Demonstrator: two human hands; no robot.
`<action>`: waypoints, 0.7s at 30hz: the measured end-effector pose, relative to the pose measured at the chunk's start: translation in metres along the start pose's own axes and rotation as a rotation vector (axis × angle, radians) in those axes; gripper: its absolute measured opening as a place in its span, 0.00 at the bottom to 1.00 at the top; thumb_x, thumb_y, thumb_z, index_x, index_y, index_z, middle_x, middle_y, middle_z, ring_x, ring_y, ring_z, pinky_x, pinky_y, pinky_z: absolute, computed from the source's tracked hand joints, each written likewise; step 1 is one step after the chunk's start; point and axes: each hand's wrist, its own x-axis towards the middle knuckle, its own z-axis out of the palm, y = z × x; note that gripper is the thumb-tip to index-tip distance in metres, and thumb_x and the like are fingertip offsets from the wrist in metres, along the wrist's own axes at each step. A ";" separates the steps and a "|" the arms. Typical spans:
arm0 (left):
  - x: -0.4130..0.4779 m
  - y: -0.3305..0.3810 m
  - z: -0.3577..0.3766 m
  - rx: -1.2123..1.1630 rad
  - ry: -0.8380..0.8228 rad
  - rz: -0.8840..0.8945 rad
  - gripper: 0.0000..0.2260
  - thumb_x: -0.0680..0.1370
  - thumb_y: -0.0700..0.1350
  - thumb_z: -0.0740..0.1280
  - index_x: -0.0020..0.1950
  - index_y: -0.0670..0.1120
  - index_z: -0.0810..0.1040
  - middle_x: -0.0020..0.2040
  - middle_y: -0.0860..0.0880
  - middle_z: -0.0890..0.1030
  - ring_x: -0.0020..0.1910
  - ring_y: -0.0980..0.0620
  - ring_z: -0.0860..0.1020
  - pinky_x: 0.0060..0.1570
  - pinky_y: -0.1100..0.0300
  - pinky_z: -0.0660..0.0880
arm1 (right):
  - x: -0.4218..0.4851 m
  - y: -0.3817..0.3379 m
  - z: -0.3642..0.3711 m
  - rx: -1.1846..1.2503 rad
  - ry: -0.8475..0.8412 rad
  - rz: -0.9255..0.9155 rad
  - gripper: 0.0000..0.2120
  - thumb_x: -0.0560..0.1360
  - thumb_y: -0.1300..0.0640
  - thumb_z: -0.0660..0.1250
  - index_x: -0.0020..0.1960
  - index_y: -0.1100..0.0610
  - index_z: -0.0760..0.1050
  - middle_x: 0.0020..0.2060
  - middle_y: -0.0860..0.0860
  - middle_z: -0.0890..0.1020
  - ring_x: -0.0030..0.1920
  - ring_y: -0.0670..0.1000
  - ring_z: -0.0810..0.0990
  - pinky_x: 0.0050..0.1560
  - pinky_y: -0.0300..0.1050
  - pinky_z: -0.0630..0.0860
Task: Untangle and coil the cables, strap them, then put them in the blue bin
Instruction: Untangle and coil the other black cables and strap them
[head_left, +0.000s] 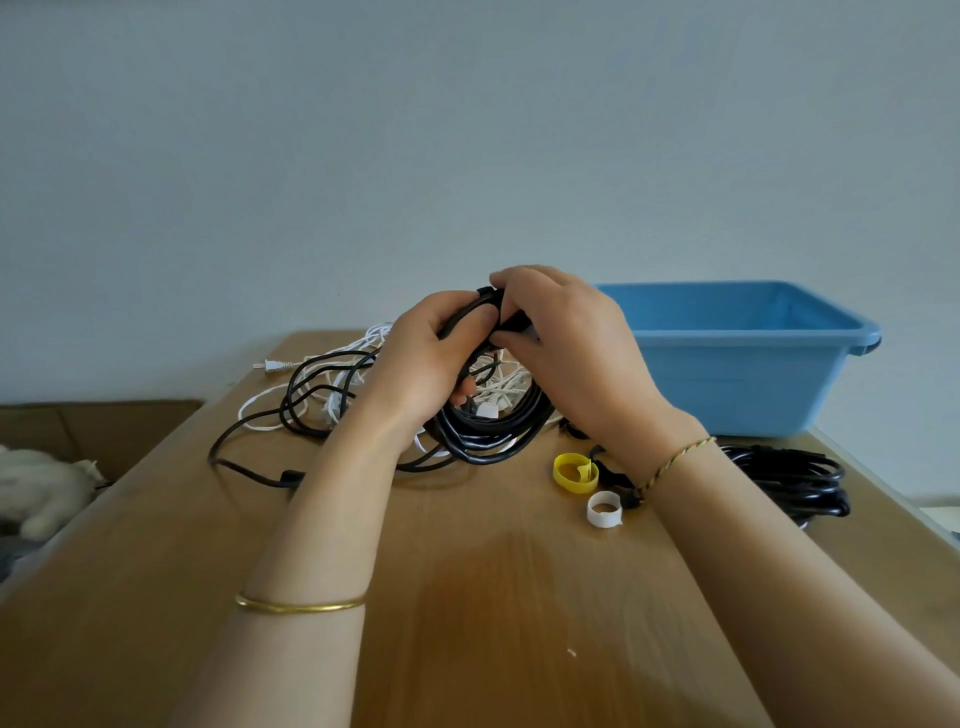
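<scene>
A coil of black cable (485, 434) hangs from both hands above the wooden table (467, 597). My left hand (423, 358) grips the top of the coil. My right hand (561, 338) pinches a black strap (506, 312) wrapped over the coil's top. Behind the hands lies a tangle of white cable (332, 379) and loose black cable (249, 452). A second coiled black cable (789, 478) rests on the table at the right. The blue bin (753, 358) stands at the back right, its inside partly visible and showing nothing.
A rolled yellow strap (574, 473) and a rolled white strap (604, 509) lie on the table near my right wrist. A white plug (272, 366) sticks out at the back left. A cardboard box (78, 426) sits beyond the table's left edge.
</scene>
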 end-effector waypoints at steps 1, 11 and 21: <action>0.000 0.000 0.000 -0.014 0.006 -0.006 0.09 0.80 0.48 0.63 0.58 0.48 0.78 0.40 0.51 0.79 0.25 0.55 0.72 0.27 0.59 0.71 | 0.000 0.000 -0.001 0.013 -0.006 0.004 0.06 0.72 0.61 0.68 0.46 0.61 0.73 0.52 0.55 0.80 0.52 0.59 0.77 0.46 0.56 0.74; -0.001 -0.006 -0.003 -0.051 -0.016 -0.031 0.10 0.80 0.45 0.63 0.60 0.52 0.78 0.42 0.52 0.80 0.25 0.55 0.73 0.26 0.60 0.71 | 0.004 0.005 -0.015 0.022 -0.159 0.038 0.09 0.72 0.58 0.70 0.49 0.59 0.74 0.53 0.52 0.76 0.49 0.54 0.76 0.49 0.52 0.73; -0.005 -0.006 -0.005 0.017 -0.149 -0.037 0.10 0.80 0.44 0.64 0.52 0.61 0.78 0.39 0.57 0.81 0.27 0.55 0.73 0.27 0.63 0.72 | 0.012 0.008 -0.028 0.023 -0.223 0.137 0.05 0.70 0.56 0.70 0.44 0.54 0.75 0.41 0.47 0.76 0.45 0.50 0.75 0.47 0.52 0.75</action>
